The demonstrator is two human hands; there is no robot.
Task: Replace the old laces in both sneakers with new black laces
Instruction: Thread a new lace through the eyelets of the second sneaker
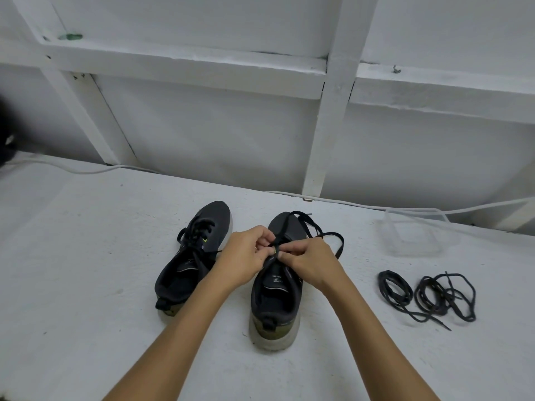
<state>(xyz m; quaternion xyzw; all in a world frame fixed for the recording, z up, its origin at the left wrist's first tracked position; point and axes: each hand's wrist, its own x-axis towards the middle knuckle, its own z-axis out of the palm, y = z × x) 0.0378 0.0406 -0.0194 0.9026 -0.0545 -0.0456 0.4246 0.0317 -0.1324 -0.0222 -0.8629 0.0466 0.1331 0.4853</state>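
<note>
- Head view: my left hand and right hand meet over the right sneaker; both grips pinch its black lace at the tongue, fingers curled.
- Lace loops trail over the toe.
- Left sneaker sits just beside it, laced.
- Loose black laces lie on the desk, right.
- Clear plastic container behind them.
</note>
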